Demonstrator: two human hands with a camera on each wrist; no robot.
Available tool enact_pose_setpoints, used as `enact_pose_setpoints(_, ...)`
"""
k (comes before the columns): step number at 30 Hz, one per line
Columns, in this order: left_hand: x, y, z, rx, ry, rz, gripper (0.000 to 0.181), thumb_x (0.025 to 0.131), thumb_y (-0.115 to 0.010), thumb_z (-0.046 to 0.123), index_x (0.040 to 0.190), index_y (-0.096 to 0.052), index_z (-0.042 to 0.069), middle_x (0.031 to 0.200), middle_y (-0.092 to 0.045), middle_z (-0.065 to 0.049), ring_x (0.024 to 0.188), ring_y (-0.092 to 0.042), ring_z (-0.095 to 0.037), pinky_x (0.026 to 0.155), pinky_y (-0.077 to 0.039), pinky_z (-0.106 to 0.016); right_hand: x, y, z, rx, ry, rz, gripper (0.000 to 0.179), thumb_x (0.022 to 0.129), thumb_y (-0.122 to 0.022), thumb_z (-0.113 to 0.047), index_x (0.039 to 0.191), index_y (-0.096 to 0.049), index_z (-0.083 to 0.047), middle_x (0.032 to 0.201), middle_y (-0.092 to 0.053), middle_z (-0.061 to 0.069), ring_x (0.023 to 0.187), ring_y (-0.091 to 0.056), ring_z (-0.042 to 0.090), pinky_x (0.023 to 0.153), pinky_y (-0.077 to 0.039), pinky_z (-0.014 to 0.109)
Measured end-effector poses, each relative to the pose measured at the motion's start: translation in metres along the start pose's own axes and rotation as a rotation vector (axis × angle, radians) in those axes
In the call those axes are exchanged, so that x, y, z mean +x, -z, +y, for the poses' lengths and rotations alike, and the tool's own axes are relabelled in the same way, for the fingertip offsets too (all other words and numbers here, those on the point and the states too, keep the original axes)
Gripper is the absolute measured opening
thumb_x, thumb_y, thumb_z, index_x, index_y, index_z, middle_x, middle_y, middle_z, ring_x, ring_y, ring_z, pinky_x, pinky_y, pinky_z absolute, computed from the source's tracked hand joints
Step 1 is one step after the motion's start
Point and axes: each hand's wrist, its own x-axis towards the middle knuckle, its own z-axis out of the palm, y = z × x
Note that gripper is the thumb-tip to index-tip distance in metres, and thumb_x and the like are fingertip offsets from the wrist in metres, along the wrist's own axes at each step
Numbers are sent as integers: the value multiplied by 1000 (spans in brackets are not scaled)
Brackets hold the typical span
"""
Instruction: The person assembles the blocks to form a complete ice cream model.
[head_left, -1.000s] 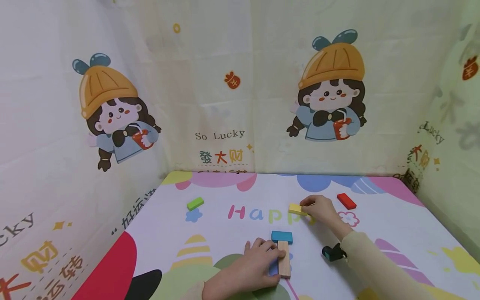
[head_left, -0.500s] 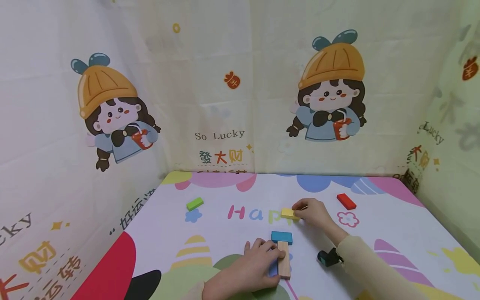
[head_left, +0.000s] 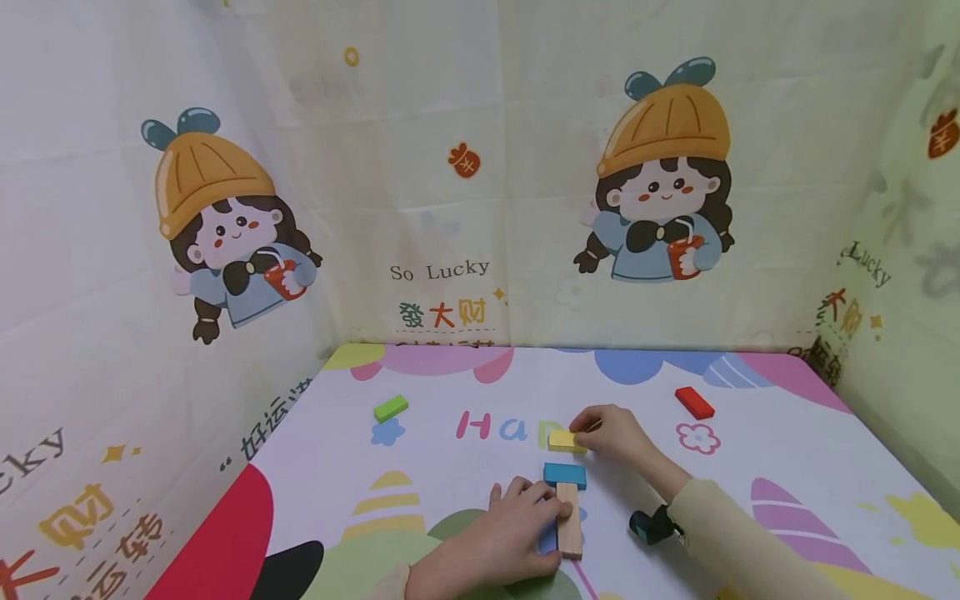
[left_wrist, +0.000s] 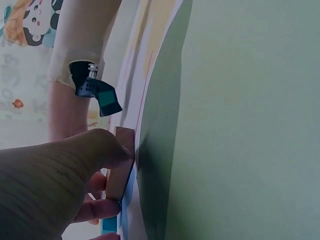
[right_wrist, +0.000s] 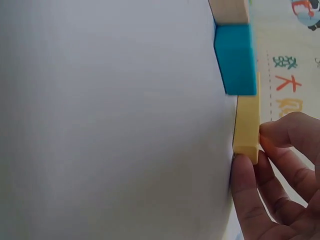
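Near the front of the table, a plain wooden block [head_left: 568, 521] lies lengthwise with a blue block [head_left: 565, 475] crosswise at its far end. My left hand [head_left: 506, 533] holds the wooden block, thumb by the near end and fingertips toward the far end; the left wrist view shows the thumb against the wooden block [left_wrist: 120, 175]. Just beyond the blue block is a yellow block [head_left: 566, 441], pinched at its right end by my right hand [head_left: 618, 437]. In the right wrist view, the yellow block [right_wrist: 247, 122] lies behind the blue block [right_wrist: 236, 60]; whether they touch I cannot tell.
A green block [head_left: 391, 408] lies at the far left of the printed tabletop, and a red block [head_left: 694, 402] at the far right. A small dark camera [head_left: 651, 527] hangs from the right wrist. Printed cloth walls [head_left: 540, 308] enclose the back and sides.
My right hand has brought the yellow block left and nearer, from beside the red block's side to just beyond the blue block. The left hand and wooden block have stayed put.
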Motion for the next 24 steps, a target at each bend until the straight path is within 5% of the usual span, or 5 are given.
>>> enact_pose_setpoints(24,-1,1,1,3,7,-1,45,91,-75,46,134,-61,41,140,-53,13,124,-45,-16,98,-44,-70,-15,-3,-11,-11,12,-39,9,85,-79,-8,92,-76,-12,90,-68,0,85,-59,18,77,-54,32)
